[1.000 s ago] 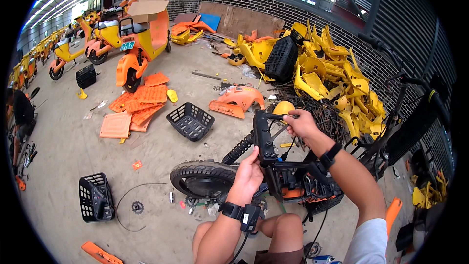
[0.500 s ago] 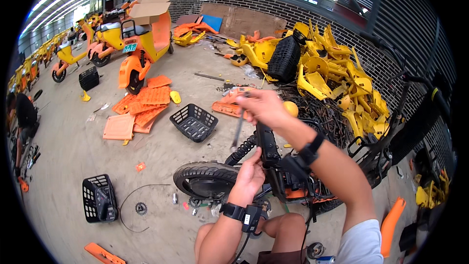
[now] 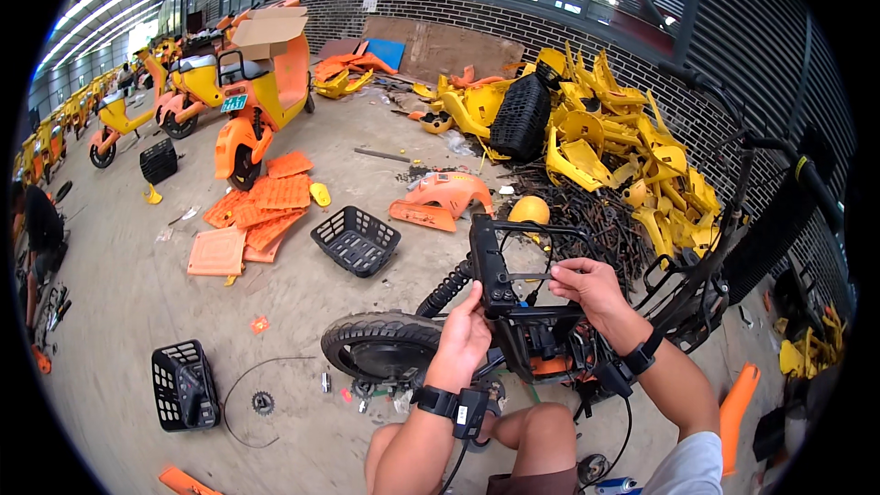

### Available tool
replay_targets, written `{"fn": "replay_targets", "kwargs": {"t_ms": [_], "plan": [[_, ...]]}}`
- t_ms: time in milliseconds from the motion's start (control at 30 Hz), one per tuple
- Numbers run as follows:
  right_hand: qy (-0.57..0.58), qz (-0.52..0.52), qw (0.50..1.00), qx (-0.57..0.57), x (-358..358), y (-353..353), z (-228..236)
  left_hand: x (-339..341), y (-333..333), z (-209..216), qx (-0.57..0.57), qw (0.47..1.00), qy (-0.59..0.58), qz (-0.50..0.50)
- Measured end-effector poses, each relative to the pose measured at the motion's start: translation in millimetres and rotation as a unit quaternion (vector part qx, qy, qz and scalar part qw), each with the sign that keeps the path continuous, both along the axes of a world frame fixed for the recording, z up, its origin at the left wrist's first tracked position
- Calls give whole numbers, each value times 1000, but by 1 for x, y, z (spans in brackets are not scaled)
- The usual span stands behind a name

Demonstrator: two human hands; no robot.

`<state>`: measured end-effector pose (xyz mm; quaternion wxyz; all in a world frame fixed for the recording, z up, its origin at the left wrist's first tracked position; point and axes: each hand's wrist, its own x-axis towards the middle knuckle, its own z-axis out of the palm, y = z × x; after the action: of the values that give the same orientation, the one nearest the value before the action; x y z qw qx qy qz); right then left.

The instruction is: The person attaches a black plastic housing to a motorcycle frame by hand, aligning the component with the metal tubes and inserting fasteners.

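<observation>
A stripped scooter's black frame [image 3: 488, 247] stands before me, with its rear wheel [image 3: 378, 346] and coil shock absorber [image 3: 446, 290] at its left. My left hand [image 3: 464, 337] is closed on the frame's lower left corner, thumb up along its edge. In my right hand [image 3: 591, 291], pinched between thumb and fingers, is a slim dark wrench [image 3: 530, 276]. It lies about level, pointing left to the frame's rear crosspiece. Whether its tip sits on a bolt there is too small to tell.
Black plastic baskets [image 3: 356, 240] lie on the floor to the left. Orange panels [image 3: 266, 202], an orange fender [image 3: 449, 192] and a yellow helmet-like shell [image 3: 530, 211] lie beyond the frame. A heap of yellow panels [image 3: 587, 137] rests against the wall. A person [image 3: 41, 234] crouches far left.
My right hand has come down and right from above the frame, turning the wrench from upright to about level. My left hand keeps its place at the frame's corner.
</observation>
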<state>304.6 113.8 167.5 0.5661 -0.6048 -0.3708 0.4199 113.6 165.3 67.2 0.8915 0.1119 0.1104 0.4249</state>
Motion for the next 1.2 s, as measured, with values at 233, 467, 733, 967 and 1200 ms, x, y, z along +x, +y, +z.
{"fn": "replay_targets", "kwargs": {"t_ms": [233, 467, 733, 967, 1200], "plan": [[-234, 57, 969, -48, 5, -1, 13, 0, 0, 2, -3, 1000, 3, 4], [-233, 92, 960, -123, 4, 7, 25, -3, 0, 2, -10, 1000, 3, 14], [-236, 127, 959, -89, 18, 49, 28, -1, 2, -2, -14, 1000, 1, 16], [-178, 170, 962, -117, 32, 79, 24, 4, 1, -6, -2, 1000, 9, 24], [-277, 181, 939, -90, -13, 121, 33, 2, 5, -10, -8, 1000, 6, 14]]}}
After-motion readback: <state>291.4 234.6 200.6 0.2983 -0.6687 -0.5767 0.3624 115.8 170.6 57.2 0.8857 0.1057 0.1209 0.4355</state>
